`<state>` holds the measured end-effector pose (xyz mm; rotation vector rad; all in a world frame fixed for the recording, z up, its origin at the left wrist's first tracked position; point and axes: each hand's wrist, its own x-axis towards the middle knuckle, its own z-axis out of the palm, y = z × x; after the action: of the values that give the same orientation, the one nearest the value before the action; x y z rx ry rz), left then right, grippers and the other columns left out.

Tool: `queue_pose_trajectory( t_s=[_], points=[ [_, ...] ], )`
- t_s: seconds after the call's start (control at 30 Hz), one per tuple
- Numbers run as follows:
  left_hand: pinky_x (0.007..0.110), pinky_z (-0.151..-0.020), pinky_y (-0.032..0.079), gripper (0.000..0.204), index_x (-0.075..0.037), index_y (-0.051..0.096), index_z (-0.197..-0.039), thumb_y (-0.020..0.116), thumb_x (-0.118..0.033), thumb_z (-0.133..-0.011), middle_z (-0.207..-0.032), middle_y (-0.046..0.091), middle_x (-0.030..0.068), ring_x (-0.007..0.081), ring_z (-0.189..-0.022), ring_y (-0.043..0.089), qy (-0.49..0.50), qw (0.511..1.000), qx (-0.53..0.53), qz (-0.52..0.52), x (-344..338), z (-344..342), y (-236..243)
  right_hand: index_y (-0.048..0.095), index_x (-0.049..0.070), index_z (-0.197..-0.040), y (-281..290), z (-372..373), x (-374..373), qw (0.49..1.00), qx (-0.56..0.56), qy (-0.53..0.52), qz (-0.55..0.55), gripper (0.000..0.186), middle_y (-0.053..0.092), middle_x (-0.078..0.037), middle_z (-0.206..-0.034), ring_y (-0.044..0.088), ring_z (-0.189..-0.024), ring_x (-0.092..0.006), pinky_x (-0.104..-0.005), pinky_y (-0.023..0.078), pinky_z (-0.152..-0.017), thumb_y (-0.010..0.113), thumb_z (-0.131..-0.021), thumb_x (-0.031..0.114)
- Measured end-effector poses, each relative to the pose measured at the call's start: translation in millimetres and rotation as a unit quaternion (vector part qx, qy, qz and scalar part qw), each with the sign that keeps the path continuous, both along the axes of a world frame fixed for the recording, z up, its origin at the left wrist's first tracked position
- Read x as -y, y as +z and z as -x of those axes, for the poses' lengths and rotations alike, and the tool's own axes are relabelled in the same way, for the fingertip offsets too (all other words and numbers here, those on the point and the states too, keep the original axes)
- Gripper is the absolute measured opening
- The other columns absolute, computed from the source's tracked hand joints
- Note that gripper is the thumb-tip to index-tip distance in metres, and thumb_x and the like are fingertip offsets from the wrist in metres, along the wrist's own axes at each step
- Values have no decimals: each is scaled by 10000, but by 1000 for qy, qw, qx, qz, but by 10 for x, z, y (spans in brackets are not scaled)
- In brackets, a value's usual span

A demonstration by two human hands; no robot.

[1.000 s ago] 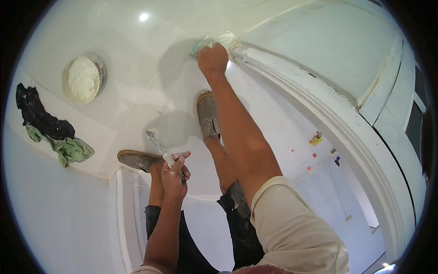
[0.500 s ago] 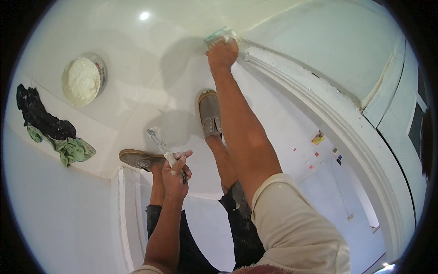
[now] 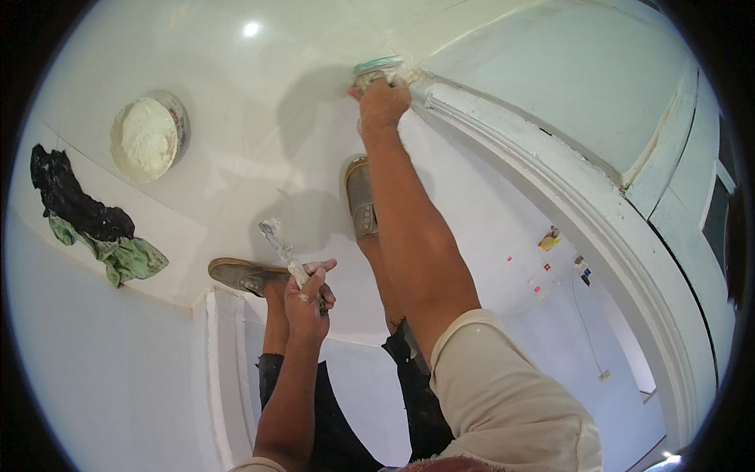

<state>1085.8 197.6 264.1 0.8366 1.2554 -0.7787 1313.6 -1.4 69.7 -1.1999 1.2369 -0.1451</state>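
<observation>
My right hand [image 3: 384, 102] is closed around a wide, putty-smeared scraper [image 3: 379, 64] with a teal edge. The scraper is against the pale surface beside the upper end of the white door frame [image 3: 503, 130]; my fingers hide much of its grip. Lower and to the left, my left hand [image 3: 308, 297] holds a narrow putty knife [image 3: 279, 242] by its handle. White putty coats its blade, which points up and left, and my index finger sticks out to the right. A round bucket [image 3: 116, 149] of white putty [image 3: 148, 140] stands at the left.
A black cloth [image 3: 75, 197] and a green patterned cloth [image 3: 130, 259] lie at the far left. My grey shoes [image 3: 362, 200] are between the hands and left of them. A white post [image 3: 220, 370] rises at lower left. Small coloured items [image 3: 549, 238] lie beyond the frame at right.
My right hand and the scraper have tilted slightly, showing more of the teal edge. My left hand, with the putty knife, has shifted a little to the right in the view.
</observation>
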Motion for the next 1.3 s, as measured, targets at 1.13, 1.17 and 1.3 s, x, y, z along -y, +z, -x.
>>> queue_pose_trajectory(
  t_s=[1.13,1.17,1.3],
  points=[
    [228,-457,383,61,-93,617,-997,662,-93,-956,-1119,736,168,82,-504,524,-40,999,12,1,2,-22,-47,573,-98,-1083,-223,-481,136,991,-27,92,90,221,630,-196,-1017,694,-825,-282,-348,629,-559,530,-921,45],
    [232,-468,395,65,-84,616,-1001,660,-87,-954,-1123,728,178,86,-517,524,-48,999,12,-10,-7,-29,-46,576,-102,-1088,-205,-448,151,987,22,73,140,228,630,-197,-1037,691,-818,-277,-349,634,-564,528,-925,49],
    [246,-496,421,86,-59,616,-1021,658,-83,-950,-1138,710,203,99,-543,521,-49,999,0,-7,-11,-43,-28,588,-113,-1103,-101,-290,324,999,11,-12,33,241,629,-193,-1095,687,-801,-257,-340,638,-570,533,-953,66]
  ],
)
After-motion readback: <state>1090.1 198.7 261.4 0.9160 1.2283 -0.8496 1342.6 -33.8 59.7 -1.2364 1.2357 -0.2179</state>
